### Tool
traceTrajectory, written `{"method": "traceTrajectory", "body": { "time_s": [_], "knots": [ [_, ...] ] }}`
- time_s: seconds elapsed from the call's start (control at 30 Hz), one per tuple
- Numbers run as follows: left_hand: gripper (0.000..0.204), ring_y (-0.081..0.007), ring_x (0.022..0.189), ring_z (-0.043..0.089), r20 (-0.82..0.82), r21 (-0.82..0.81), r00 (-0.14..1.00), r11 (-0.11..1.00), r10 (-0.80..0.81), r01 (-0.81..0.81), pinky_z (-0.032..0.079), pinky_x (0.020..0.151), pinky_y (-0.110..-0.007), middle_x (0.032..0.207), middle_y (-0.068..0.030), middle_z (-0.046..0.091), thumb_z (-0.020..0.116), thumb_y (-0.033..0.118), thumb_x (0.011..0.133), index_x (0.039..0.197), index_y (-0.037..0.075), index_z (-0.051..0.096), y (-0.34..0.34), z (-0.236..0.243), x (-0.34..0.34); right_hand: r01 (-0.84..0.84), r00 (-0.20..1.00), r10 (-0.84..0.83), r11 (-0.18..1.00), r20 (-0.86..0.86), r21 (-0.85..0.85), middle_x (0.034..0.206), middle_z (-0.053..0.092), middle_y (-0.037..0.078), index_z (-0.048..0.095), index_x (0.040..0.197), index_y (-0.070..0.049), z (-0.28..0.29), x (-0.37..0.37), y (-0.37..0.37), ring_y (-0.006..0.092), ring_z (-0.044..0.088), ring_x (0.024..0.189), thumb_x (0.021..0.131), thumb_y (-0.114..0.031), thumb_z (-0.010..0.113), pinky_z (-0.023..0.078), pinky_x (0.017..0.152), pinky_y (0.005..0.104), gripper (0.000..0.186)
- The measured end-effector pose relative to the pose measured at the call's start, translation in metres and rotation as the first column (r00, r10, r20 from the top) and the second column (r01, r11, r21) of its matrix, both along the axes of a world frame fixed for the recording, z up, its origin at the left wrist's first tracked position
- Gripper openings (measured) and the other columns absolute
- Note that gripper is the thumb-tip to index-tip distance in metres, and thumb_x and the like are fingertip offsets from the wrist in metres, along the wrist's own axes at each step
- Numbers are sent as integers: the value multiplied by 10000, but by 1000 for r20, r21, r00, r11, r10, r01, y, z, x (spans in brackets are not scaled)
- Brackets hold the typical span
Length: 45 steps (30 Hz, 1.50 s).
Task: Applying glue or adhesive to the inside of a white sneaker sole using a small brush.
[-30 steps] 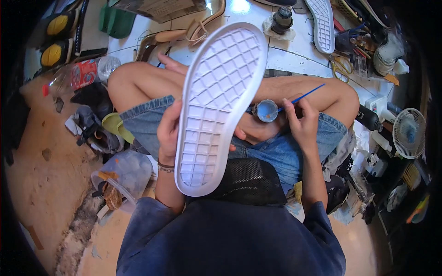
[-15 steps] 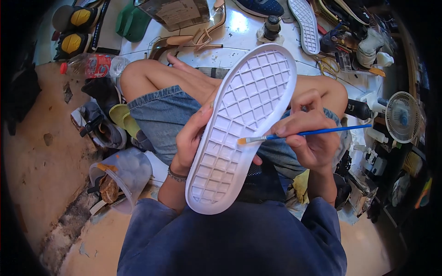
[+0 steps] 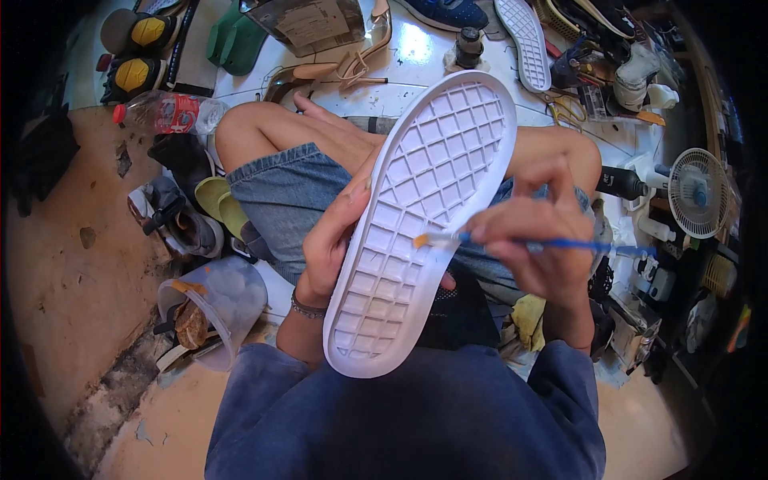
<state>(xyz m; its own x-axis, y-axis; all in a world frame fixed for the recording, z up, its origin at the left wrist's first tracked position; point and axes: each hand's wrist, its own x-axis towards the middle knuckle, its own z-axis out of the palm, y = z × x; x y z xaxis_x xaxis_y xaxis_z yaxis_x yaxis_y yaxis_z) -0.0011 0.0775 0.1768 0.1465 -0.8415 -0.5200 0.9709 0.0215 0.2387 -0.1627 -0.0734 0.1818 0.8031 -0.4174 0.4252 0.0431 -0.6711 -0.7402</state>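
Observation:
A white shoe sole (image 3: 448, 152), its gridded inner face turned up, tilts across my lap with the toe end pointing away to the right. My left hand (image 3: 332, 232) grips it by the left edge, the thumb along the rim and fingers underneath. Pinched in my right hand (image 3: 532, 240) is a flat paintbrush (image 3: 560, 245) with a blue handle and pale orange bristles. Its bristles meet the grid near the sole's middle. Motion blurs the brush and the right fingers. Cells toward the heel look slightly yellowish and glossy.
A second white sole (image 3: 524, 44) lies on the tiles ahead, near a dark bottle (image 3: 469, 48). Yellow-handled scissors (image 3: 566, 110) rest to its right. On the left are a plastic bottle (image 3: 172, 113), worn shoes (image 3: 180, 220) and a clear bucket (image 3: 244, 292). A small fan (image 3: 698, 192) stands right.
My right hand and the brush handle have swung slightly, now blurred, while the bristles stay at about the same place on the sole. The left hand keeps its grip; the view has shifted a little.

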Motion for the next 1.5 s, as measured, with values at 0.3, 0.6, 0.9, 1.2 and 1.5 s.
{"method": "traceTrajectory", "body": {
  "time_s": [0.3,0.6,0.9,1.2,1.5],
  "knots": [
    [728,-504,1004,649,120,-65,992,997,-39,47,607,660,-594,1368,-342,485,260,511,994,1514,2,287,5,-2,6,46,998,-55,965,-29,-257,812,674,-36,700,850,-122,16,7,-5,232,508,801,677,-154,827,399,713,364,217],
    [905,-608,1081,563,-553,-482,729,868,-403,115,549,863,-610,1324,-440,448,180,711,952,1550,33,222,15,-48,28,-45,998,42,996,-40,-79,789,706,-24,687,807,-121,30,17,-1,198,458,781,831,-235,733,367,755,358,126],
    [904,-572,1150,547,-386,-569,802,802,-457,183,524,937,-584,1248,-508,444,134,708,967,1559,27,180,12,-47,31,-69,998,68,993,-15,-97,746,674,-7,687,824,-91,14,24,0,213,496,777,826,-167,714,387,690,352,81],
    [899,-543,1122,580,-334,-496,898,864,-287,91,548,906,-569,1253,-455,489,139,680,980,1527,-28,229,12,-38,18,-6,999,3,996,-32,-92,770,677,-6,688,824,-96,19,20,3,220,502,781,821,-174,726,377,723,361,87],
    [795,-536,872,668,-365,-65,926,994,-101,83,614,693,-534,1075,-367,635,227,583,1000,1440,-55,400,5,-5,17,-30,999,32,995,25,-95,779,670,13,682,834,-86,7,24,3,228,521,757,816,-136,714,389,692,366,62]
  ]
}}
